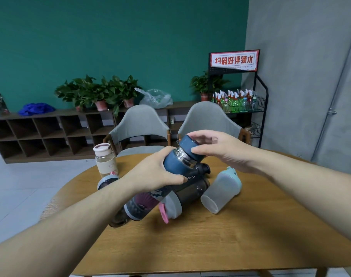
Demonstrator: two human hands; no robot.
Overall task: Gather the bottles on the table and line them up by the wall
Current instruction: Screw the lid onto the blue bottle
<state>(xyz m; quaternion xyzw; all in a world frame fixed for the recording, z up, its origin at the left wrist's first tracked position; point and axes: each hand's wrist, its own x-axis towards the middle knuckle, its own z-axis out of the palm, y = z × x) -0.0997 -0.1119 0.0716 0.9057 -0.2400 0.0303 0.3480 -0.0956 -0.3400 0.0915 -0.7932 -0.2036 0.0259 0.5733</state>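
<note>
Above the round wooden table (220, 240) I hold a dark blue flask (173, 162) tilted. My left hand (152, 172) grips its body and my right hand (216, 149) is closed on its blue cap (187, 143); a steel ring shows between cap and body. Under the flask several bottles lie on their sides: a dark smoky bottle (192, 189) with a black spout, a frosted clear bottle (220, 191) with a mint lid, a camouflage-patterned bottle (142, 204) and a grey-lidded one (107, 181). A glass bottle (105, 160) with a pink lid stands upright at the far left.
Two grey chairs (139, 124) (208, 120) stand at the table's far side. Behind them a low brown cubby shelf (44, 132) carries potted plants (96, 92) against the green wall. A black wire rack (244, 100) with spray bottles is at the right.
</note>
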